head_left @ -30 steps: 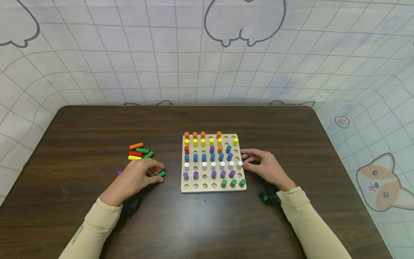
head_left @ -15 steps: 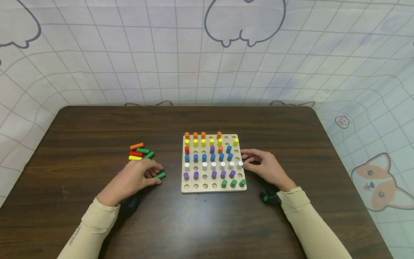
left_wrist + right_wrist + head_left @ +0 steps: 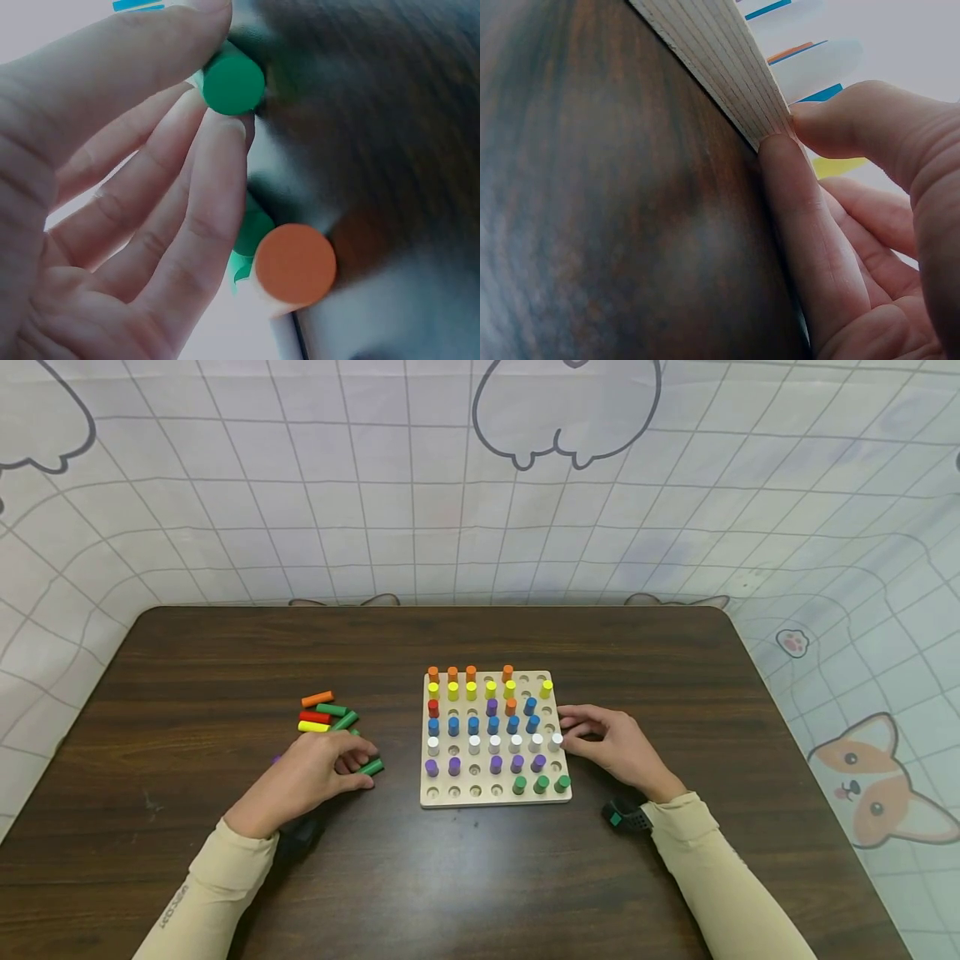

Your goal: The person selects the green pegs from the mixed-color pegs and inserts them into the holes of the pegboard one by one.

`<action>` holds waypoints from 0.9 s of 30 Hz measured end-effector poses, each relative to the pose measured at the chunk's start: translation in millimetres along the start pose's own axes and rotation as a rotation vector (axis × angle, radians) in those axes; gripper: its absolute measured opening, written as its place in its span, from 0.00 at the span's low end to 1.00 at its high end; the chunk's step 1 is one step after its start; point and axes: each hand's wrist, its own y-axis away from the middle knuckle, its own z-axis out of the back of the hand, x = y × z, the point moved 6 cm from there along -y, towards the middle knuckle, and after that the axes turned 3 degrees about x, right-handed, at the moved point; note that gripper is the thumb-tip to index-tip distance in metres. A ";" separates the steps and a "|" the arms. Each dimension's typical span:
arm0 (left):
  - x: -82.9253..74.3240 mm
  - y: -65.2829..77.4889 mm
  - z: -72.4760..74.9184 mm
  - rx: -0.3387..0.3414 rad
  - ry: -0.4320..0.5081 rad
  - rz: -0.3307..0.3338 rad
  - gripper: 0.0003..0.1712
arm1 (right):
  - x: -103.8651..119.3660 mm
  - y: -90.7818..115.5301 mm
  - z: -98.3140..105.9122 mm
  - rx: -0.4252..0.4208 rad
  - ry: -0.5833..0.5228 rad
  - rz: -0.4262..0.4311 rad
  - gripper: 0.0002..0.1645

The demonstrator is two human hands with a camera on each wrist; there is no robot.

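My left hand (image 3: 303, 777) pinches a green peg (image 3: 234, 82) between thumb and fingertip, low over the table, left of the pegboard. Behind that hand, several loose pegs lie on the wood, among them an orange peg (image 3: 317, 699), a red peg (image 3: 315, 717) and a yellow peg (image 3: 313, 727). A purple one is mostly hidden by the hand. The wooden pegboard (image 3: 442, 800) lies flat, bearing upright pegs in coloured rows, with some bare holes. At its right edge, my right hand (image 3: 618, 747) grips the board's rim (image 3: 727, 75) with thumb and index finger.
The brown table (image 3: 480, 893) reaches past both arms. Its far edge meets a white gridded cloth (image 3: 442, 510) with cartoon animals. A dark band with a green square (image 3: 617, 818) is on the right wrist.
My left hand has shifted slightly left and toward me, its fingers still at the green peg. The right hand and the pegboard stay where they were.
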 end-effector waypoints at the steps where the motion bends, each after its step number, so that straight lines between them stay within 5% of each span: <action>1: 0.1 -0.1 0.0 -0.001 -0.002 0.004 0.20 | -0.3 -0.2 0.0 0.000 0.000 0.000 0.29; 27: -1.3 0.6 1.9 0.015 -0.020 0.020 0.17 | -2.6 -0.1 -0.1 0.004 -0.017 0.007 0.30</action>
